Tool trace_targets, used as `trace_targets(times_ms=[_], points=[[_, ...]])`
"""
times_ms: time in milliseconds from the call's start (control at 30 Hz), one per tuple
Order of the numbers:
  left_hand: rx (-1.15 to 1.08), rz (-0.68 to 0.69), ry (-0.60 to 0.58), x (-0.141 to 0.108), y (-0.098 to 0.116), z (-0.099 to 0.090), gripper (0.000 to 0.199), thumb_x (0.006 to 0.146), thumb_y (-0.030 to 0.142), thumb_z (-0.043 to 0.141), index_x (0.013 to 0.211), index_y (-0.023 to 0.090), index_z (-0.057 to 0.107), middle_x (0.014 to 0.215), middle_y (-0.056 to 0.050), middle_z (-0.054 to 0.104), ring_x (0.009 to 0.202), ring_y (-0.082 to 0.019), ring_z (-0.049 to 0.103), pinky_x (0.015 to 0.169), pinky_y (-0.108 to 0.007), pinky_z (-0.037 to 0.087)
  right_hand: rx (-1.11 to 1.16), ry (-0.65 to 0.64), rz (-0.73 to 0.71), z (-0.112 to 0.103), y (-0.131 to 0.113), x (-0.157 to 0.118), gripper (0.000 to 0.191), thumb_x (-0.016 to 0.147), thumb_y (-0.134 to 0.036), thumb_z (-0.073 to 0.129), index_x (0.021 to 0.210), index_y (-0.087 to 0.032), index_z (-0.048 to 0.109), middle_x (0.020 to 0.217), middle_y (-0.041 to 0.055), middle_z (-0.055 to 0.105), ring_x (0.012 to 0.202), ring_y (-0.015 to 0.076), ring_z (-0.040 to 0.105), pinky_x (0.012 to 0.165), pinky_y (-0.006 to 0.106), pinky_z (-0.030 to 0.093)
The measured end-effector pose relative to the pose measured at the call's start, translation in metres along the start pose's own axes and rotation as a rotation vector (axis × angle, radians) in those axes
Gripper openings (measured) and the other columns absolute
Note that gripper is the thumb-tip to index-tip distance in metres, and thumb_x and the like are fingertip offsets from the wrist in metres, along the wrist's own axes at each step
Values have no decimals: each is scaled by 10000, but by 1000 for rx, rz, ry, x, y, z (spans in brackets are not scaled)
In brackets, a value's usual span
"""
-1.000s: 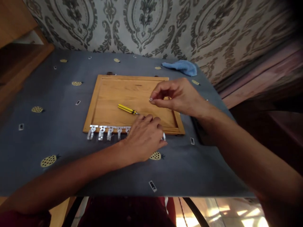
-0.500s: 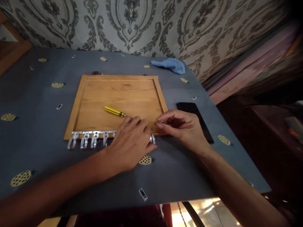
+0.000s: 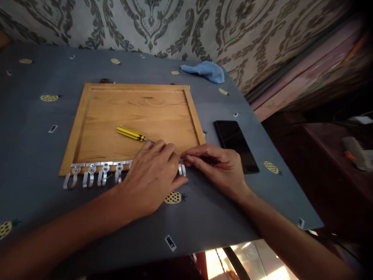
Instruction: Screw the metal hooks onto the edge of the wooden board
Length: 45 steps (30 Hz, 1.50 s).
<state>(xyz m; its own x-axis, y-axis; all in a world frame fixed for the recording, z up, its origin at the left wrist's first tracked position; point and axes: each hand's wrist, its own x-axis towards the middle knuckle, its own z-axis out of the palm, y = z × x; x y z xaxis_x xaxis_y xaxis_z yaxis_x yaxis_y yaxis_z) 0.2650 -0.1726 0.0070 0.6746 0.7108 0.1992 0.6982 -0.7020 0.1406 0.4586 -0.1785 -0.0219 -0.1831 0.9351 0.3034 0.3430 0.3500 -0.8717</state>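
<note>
A framed wooden board (image 3: 136, 112) lies flat, with a silver metal hook rail (image 3: 100, 165) along its near edge. Several curved hooks hang from the rail over that edge. My left hand (image 3: 154, 175) rests across the rail's right part, fingers bent over it and pressing it to the board, hiding the hooks beneath. At the rail's right end, my right hand (image 3: 215, 165) pinches a tiny screw between thumb and forefinger, mostly covered by the fingertips. A yellow and black screwdriver (image 3: 130, 133) lies on the board, its tip behind my left fingers.
A black phone (image 3: 236, 146) lies right of the board. Farther back sits a blue cloth (image 3: 205, 71). Dark hinges (image 3: 105, 81) show at the board's far edge. The pineapple-print table (image 3: 116, 241) ends at the front and right; a patterned curtain (image 3: 163, 27) hangs behind.
My right hand has brought the pinched screw down and left to the rail's right end. My left hand stays on the rail. The whole view has shifted slightly.
</note>
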Motion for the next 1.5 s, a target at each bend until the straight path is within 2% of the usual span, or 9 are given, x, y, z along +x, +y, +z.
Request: trace_targets(times_ms=[200, 500, 967, 1267, 1500], points=[[14, 20, 66, -1, -1, 3, 330, 820, 466, 730, 840, 144, 662, 844, -45, 643, 892, -250, 622, 754, -369, 450, -217, -69, -171, -6, 2, 3, 49, 859, -154, 719, 887, -193, 732, 784, -3, 750, 693, 113, 696, 618, 201, 550], [2, 21, 85, -1, -1, 5, 336, 817, 475, 731, 836, 149, 652, 839, -42, 640, 887, -247, 614, 755, -368, 440, -300, -183, -243, -5, -1, 1, 85, 915, -163, 645, 920, -207, 718, 829, 12, 746, 737, 126, 697, 719, 252, 570], [-3, -16, -57, 0, 0, 1, 335, 874, 479, 660, 872, 145, 649, 892, -58, 632, 936, -257, 600, 793, -380, 445, -414, -206, -388, -3, 2, -1, 139, 949, -121, 571, 947, -201, 685, 833, 34, 714, 777, 136, 684, 695, 264, 561], [1, -9, -56, 0, 0, 1, 347, 882, 490, 646, 885, 143, 648, 900, -59, 630, 944, -254, 605, 795, -374, 449, -490, -190, -493, -2, 4, -1, 102, 923, -79, 601, 915, -143, 680, 823, 78, 716, 750, 150, 672, 681, 265, 549], [8, -3, -34, -1, 1, 1, 341, 874, 484, 658, 868, 143, 646, 883, -56, 628, 922, -252, 607, 779, -373, 451, -503, -180, -465, -3, 5, -2, 135, 940, -110, 587, 928, -196, 690, 832, 44, 721, 748, 142, 674, 674, 272, 556]])
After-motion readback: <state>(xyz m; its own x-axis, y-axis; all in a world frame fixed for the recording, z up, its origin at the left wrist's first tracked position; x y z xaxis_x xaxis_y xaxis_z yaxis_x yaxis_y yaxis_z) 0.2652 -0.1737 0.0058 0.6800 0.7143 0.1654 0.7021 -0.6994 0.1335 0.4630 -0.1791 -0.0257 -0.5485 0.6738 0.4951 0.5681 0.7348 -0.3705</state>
